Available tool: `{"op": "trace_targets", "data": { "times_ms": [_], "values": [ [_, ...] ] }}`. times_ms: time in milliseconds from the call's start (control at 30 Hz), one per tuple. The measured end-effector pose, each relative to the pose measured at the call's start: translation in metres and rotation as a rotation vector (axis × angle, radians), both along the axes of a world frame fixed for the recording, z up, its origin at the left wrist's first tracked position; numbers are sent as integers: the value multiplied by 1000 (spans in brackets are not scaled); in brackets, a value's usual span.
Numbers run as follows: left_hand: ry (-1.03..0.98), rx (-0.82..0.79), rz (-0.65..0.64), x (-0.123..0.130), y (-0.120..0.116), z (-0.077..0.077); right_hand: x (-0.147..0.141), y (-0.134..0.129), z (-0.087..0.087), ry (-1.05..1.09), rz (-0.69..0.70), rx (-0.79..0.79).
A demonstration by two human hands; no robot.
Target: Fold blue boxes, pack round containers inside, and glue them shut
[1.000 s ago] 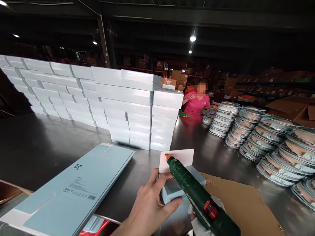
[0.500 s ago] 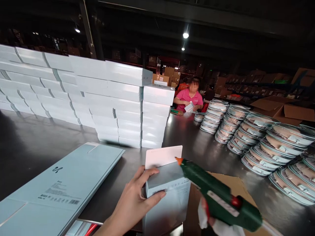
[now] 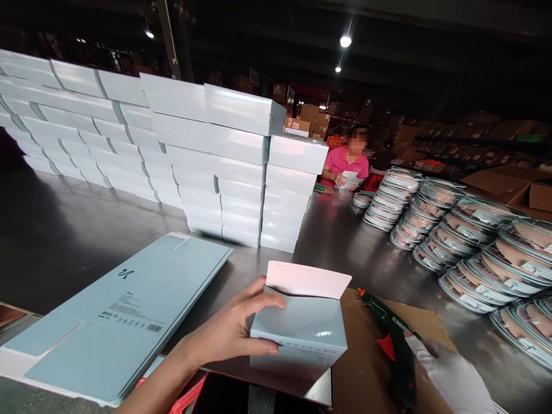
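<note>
A pale blue carton (image 3: 302,316) stands in front of me, its pinkish-white flap (image 3: 308,279) raised along the far edge. My left hand (image 3: 241,325) grips the carton's left end, fingers over the top and thumb on the near side. To the right, a dark green hot glue gun (image 3: 394,328) with an orange tip and red trigger rests at the cardboard sheet (image 3: 357,368). My right hand (image 3: 451,368), in a white glove, has its fingers on the rear of the gun; they are partly blurred and in shadow.
Flat pale blue cartons (image 3: 142,287) lie stacked at left. Behind them rises a wall of white boxes (image 3: 237,149). Several stacks of round clear-lidded packs (image 3: 474,253) line the right side. A person in a pink shirt (image 3: 345,164) sits across the metal table (image 3: 332,230), holding a white box.
The glue gun has come away from the carton's flap, down and right to the cardboard, and my right hand has shifted to its rear. My left hand still holds the carton, which has turned slightly.
</note>
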State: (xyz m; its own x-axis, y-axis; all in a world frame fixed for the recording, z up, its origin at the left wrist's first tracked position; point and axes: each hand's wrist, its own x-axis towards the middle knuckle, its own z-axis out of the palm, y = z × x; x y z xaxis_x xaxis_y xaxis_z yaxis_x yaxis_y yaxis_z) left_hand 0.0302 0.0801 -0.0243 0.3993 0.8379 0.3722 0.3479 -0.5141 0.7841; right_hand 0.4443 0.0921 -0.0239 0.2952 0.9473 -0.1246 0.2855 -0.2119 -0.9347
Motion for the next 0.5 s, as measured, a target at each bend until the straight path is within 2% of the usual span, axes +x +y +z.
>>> {"op": "trace_targets", "data": {
  "times_ms": [67,167,233,333,400,500],
  "values": [
    [-43,48,6,0,0,-2,-34,3,6,-27,145,201],
    [-134,153,22,5,-1,-12,-92,0,5,122,632,443],
    [-201,215,40,12,-1,-24,-116,-5,0,144,840,552],
    [-342,328,58,22,1,-43,-124,-10,-5,-127,857,700],
    [-390,394,45,25,3,-51,-123,-9,-4,-326,878,821],
    [-309,417,-28,19,3,-46,-126,-3,6,-469,941,999]
  ]
}}
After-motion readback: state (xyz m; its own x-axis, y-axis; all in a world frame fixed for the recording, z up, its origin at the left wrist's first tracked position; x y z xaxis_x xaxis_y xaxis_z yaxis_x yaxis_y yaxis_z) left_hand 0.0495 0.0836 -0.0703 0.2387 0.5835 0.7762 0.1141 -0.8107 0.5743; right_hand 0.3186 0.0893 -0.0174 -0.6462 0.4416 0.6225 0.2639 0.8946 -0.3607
